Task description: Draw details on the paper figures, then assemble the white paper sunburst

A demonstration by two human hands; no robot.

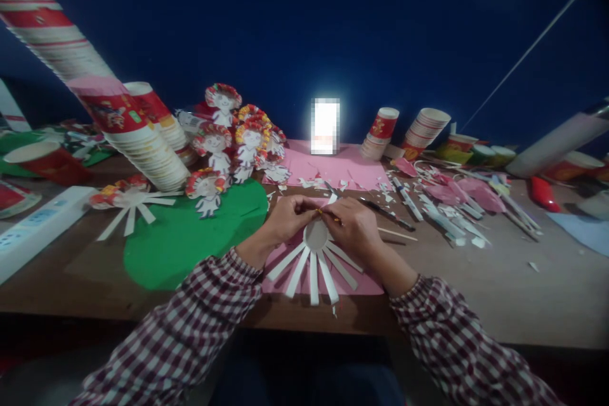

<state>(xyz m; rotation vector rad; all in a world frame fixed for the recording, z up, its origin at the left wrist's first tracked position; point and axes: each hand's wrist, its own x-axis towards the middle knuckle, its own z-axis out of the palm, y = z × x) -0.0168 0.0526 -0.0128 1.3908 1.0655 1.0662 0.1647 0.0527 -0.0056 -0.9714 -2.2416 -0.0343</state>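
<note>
A paper cup (316, 235) is cut into strips that fan out from its round base, white side up, toward me. My left hand (291, 219) is closed, thumb and fingers pinching at the far side of the cup. My right hand (356, 223) meets it there, also closed in a pinch. Between the fingertips a small yellow and red bit of a cup strip shows; the rest of that part is hidden by the hands. Beneath the cup lies a pink sheet (366, 285).
A green sheet (162, 254) lies left, with another cut cup (136, 209) overlapping it. Paper dolls (219, 152) stand behind. A tall cup stack (143, 152) leans left. Beyond my hands are a lit screen (325, 127) and a pen (387, 212); scraps and strips (442, 222) lie right.
</note>
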